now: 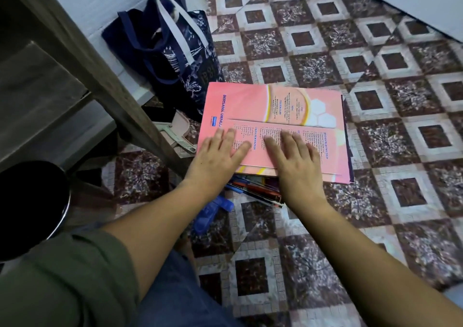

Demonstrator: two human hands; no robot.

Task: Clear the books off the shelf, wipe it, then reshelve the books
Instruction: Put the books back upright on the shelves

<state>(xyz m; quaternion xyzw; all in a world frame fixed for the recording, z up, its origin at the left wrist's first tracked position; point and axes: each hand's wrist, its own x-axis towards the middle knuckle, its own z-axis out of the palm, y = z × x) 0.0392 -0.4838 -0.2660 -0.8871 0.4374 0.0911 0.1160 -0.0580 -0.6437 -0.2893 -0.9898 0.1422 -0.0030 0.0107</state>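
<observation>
A stack of pink books [275, 111] lies flat on the patterned floor, back cover up. My left hand [220, 156] rests flat on the near left part of the top cover, fingers straight. My right hand [293, 159] lies flat on the near middle of the same cover, fingers spread. A darker book edge [347, 131] shows under the pink ones along the right side. The grey wooden shelf unit [82, 58] stands at the left, its boards seen from above.
Several pens [255, 191] and a blue plastic piece [213, 214] lie on the floor just under the stack's near edge. A dark blue tote bag [170, 51] leans against the wall behind the books. A pink tray [180, 131] sits by the shelf leg. A black stool [32, 206] stands at the left.
</observation>
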